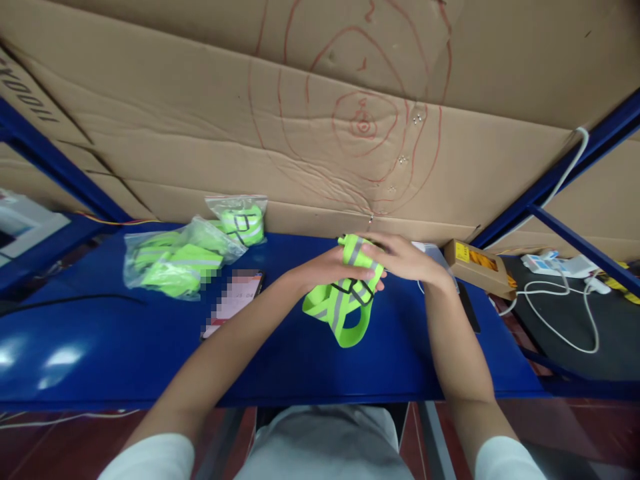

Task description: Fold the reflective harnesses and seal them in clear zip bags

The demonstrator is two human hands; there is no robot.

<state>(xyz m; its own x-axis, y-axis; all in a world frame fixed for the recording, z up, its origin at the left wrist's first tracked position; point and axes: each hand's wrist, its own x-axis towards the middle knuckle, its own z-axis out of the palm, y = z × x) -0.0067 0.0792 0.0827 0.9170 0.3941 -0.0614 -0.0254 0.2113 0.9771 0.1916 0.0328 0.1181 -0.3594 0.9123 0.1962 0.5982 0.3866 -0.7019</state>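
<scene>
Over the middle of the blue table, a neon-green reflective strap (340, 307) with grey stripes and black buckles is bunched up between my two hands. My left hand (330, 265) is closed around its folded upper part, thumb lying across the front. From the right, my right hand (400, 257) grips the same bundle, its fingers partly hidden behind the strap. A loop of strap hangs below both hands, near the tabletop. To the left lie clear plastic bags (175, 260) with more green straps inside, and another filled bag (243, 221) leans against the cardboard.
A phone (235, 300) lies on the blue table (300, 373) left of my forearm. At the right are an open cardboard box (477, 267), a white power strip (557, 265) and looping white cables. Cardboard (200, 120) with red drawn rings stands behind.
</scene>
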